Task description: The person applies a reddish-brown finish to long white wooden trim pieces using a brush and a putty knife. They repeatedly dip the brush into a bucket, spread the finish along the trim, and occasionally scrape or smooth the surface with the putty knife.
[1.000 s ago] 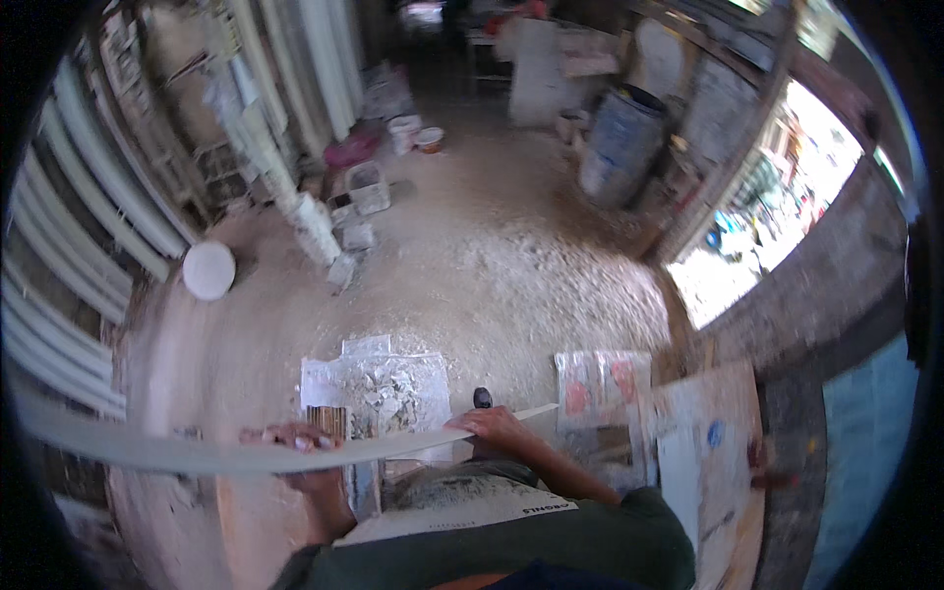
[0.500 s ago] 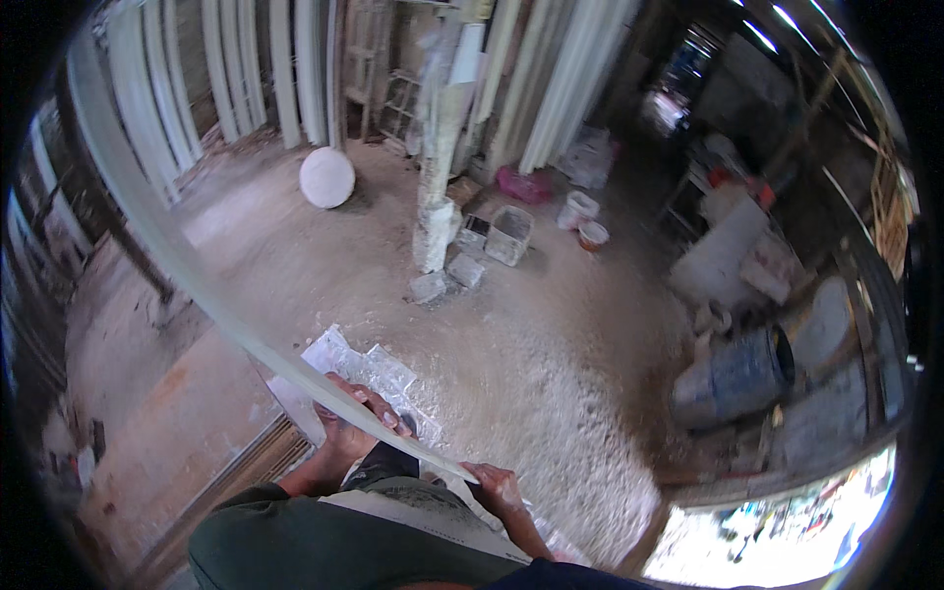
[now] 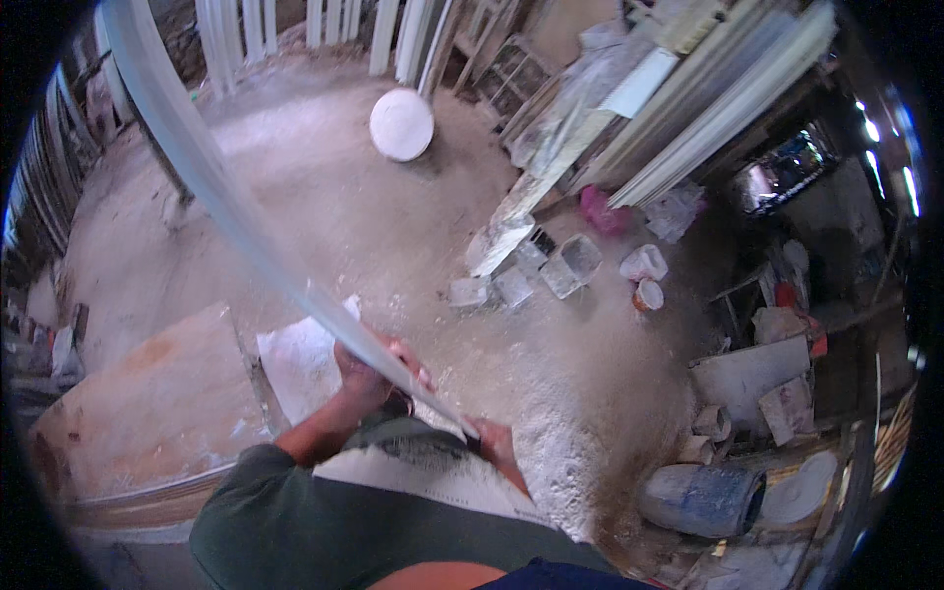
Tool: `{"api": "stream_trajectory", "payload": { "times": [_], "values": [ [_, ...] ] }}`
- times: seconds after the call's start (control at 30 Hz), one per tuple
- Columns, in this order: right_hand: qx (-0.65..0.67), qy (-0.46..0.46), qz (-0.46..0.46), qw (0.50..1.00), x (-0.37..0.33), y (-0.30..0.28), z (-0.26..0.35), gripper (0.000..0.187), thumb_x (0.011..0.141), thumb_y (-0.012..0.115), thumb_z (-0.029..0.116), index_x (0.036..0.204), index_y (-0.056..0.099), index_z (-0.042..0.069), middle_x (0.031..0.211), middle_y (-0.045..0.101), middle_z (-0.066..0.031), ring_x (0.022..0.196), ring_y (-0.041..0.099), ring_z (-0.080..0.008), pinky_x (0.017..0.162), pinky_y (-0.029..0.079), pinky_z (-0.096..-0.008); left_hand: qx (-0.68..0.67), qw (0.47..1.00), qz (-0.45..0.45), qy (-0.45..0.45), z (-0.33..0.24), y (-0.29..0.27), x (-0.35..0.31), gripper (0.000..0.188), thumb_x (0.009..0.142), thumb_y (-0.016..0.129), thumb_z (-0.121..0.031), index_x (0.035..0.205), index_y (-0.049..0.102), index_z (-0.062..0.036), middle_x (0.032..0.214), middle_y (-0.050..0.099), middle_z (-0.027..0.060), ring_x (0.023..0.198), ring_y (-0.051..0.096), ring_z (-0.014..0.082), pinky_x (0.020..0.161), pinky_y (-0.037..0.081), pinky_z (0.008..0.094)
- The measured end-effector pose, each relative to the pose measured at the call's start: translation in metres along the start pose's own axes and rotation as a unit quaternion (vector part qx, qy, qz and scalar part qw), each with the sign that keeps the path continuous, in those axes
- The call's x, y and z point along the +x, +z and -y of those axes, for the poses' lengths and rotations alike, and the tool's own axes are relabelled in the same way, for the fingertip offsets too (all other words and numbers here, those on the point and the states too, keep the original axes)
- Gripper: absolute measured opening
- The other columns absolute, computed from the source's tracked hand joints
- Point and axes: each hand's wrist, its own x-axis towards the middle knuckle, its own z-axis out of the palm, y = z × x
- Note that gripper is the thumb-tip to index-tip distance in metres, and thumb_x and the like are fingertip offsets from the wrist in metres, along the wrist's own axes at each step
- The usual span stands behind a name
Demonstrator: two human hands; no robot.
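I hold a long, pale white strip, like a plaster moulding (image 3: pixel 258 244), aslant in front of me. It runs from my body up to the far left, where its far end rises. My left hand (image 3: pixel 372 372) is closed round it a little way up from the near end, fingers curled over its edge. My right hand (image 3: pixel 498 447) grips the near end, close to my dark green shirt; part of its fingers is hidden behind the strip. A white sheet (image 3: pixel 300 366) lies on the floor beyond my left forearm.
A brown board (image 3: pixel 157 393) lies at left. Ahead are a round white disc (image 3: pixel 402 125), a whitened post (image 3: pixel 551 177) with blocks (image 3: pixel 513 286) at its foot, and a grey tub (image 3: pixel 570 265). Long white strips (image 3: pixel 733 103) lean behind. A blue barrel (image 3: pixel 703 499) lies at right.
My view has turned, so the room appears tilted, with the post and tub shifted right. Both hands still grip the strip, which now slants more steeply in view.
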Motion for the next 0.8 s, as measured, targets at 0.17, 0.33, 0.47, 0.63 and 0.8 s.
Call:
{"api": "stream_trajectory", "payload": {
  "times": [0.17,0.33,0.47,0.63,0.8],
  "values": [
    [0.012,-0.053,0.044,0.998,0.129,-0.005,-0.041,0.03,0.071,0.067,0.008,0.102,0.064,0.006,0.076,0.064,-0.0138,0.064,0.063,-0.0285,0.055,0.05,-0.0371,0.051,0.996,0.031,0.064,-0.017,-0.029,0.1,0.022,0.088,0.06,-0.018,0.094,0.044,-0.0041,0.07,0.06,0.0214,0.062,0.064,0.0348,0.054,0.056,0.0497],
    [0.038,-0.078,0.114,0.99,0.265,0.017,-0.052,0.044,0.062,0.067,0.004,0.106,0.062,0.007,0.081,0.065,-0.0129,0.069,0.064,-0.0279,0.059,0.051,-0.0366,0.111,0.987,0.067,0.099,-0.05,-0.089,0.184,0.02,0.093,0.049,-0.022,0.098,0.04,-0.0052,0.072,0.058,0.0218,0.068,0.064,0.0389,0.059,0.056,0.0513],
    [0.061,-0.086,0.155,0.982,0.364,0.054,-0.067,0.048,0.061,0.068,0.006,0.109,0.062,0.008,0.081,0.065,-0.0126,0.071,0.064,-0.0285,0.061,0.051,-0.0374,0.072,0.986,0.077,0.129,-0.067,-0.172,0.232,0.017,0.096,0.041,-0.02,0.099,0.037,-0.004,0.073,0.058,0.0223,0.068,0.064,0.0412,0.059,0.055,0.055],
    [0.119,-0.114,0.194,0.967,0.496,0.111,-0.081,0.045,0.067,0.066,0.01,0.112,0.062,0.01,0.086,0.065,-0.0147,0.077,0.065,-0.0299,0.067,0.052,-0.0366,0.044,0.985,0.051,0.156,-0.106,-0.228,0.324,0.016,0.096,0.041,-0.019,0.099,0.037,-0.0041,0.073,0.058,0.0229,0.066,0.063,0.0413,0.057,0.056,0.055],
    [0.155,-0.252,0.186,0.937,0.641,0.187,-0.072,0.041,0.071,0.065,0.013,0.112,0.062,0.012,0.079,0.065,-0.0103,0.068,0.064,-0.0269,0.06,0.052,-0.0356,0.257,0.939,0.029,0.227,-0.184,-0.272,0.418,0.014,0.095,0.046,-0.018,0.098,0.038,-0.0074,0.072,0.058,0.0188,0.062,0.063,0.0386,0.052,0.056,0.051]
  ]
}}
